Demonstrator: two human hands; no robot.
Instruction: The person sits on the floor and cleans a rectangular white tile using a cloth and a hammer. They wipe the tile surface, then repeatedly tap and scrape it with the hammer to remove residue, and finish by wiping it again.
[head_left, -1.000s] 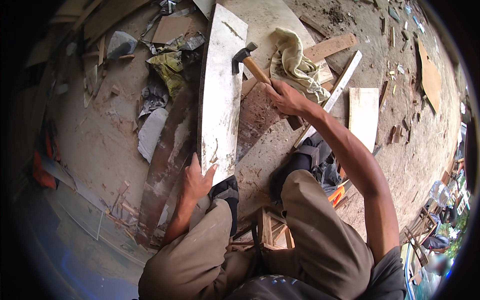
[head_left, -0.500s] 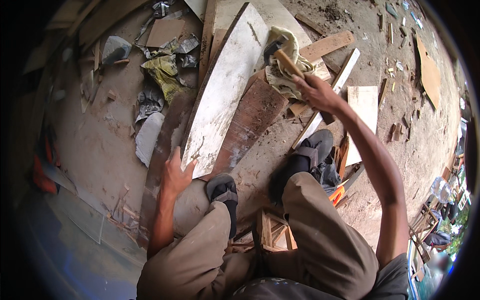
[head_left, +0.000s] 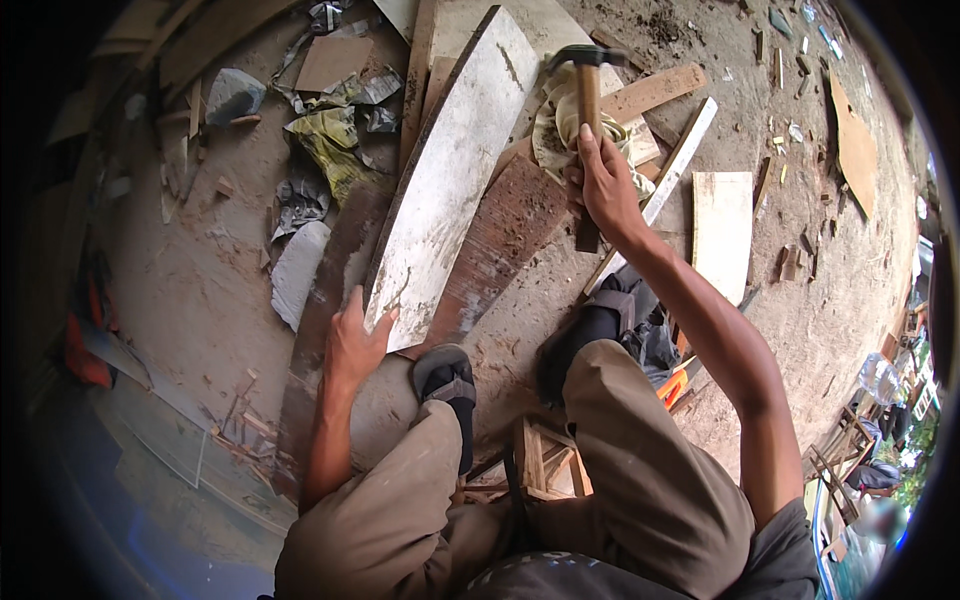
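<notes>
Right hand (head_left: 603,185) is wrapped tight round the wooden handle of a claw hammer (head_left: 586,110), fingers fully curled, thumb side facing the camera. Grip sits about mid-handle; the butt end sticks out below the fist. The dark steel head is at the top, handle near vertical in view, held above a crumpled pale cloth (head_left: 560,125) and a reddish-brown board (head_left: 500,245).

Left hand (head_left: 355,340) is mostly open, fingers spread and lightly bent, gripping the near end of a long whitewashed plank (head_left: 450,180). Fingertips overlap the plank's lower left corner; palm sits on the dark board (head_left: 325,330) just beside it. Can't tell how much weight is on it.

The plank runs diagonally from the left hand up and to the right, lying over the reddish-brown board, its far end near the top edge. Its white face is scuffed, with a dark crack at the near end.

Person's sandalled left foot (head_left: 447,385) rests at the base of the reddish-brown board; the right foot (head_left: 585,340) is just right of it. A narrow white batten (head_left: 660,185) runs diagonally just right of the hammer hand. A pale square panel (head_left: 722,235) lies flat further right. Scrap wood and crumpled paper (head_left: 330,140) are on the dirt ground (head_left: 200,280).
</notes>
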